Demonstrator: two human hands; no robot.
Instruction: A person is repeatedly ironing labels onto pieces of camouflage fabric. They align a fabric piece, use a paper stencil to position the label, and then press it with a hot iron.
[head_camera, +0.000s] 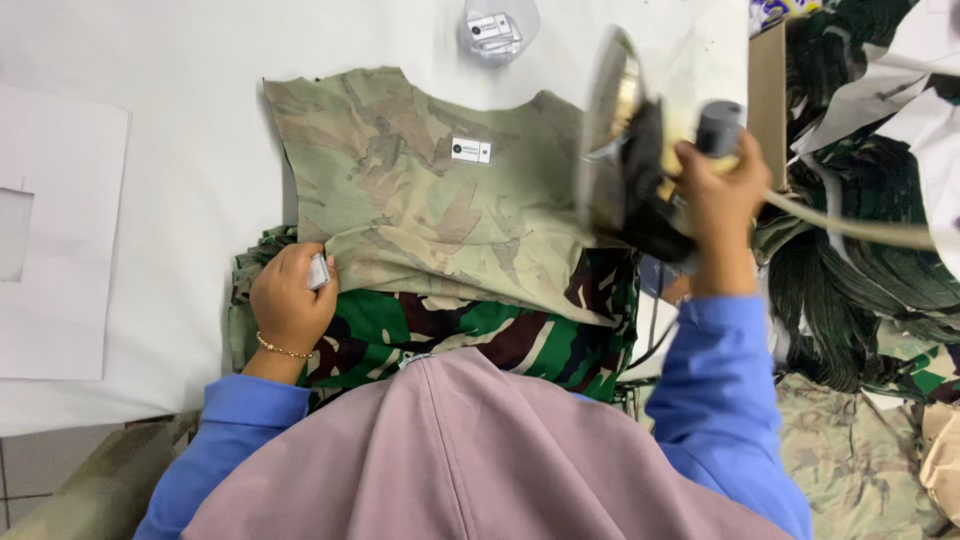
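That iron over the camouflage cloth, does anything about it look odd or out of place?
The metal-soled iron is lifted off the pale camouflage garment and tipped on edge in the right hand, its plate facing sideways and blurred. The left hand presses the garment's lower edge, holding a small white tag. Nothing looks spilled or damaged.

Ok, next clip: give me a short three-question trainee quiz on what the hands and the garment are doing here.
1. True or false: the iron lies flat on the shirt.
2. Which hand grips the iron? A) left B) right
3. Fill in: the left hand pinches a small pale ____ at the shirt's edge.

Key:
1. False; the right hand holds it lifted and tilted.
2. B
3. Tag; a similar label sits near the collar.
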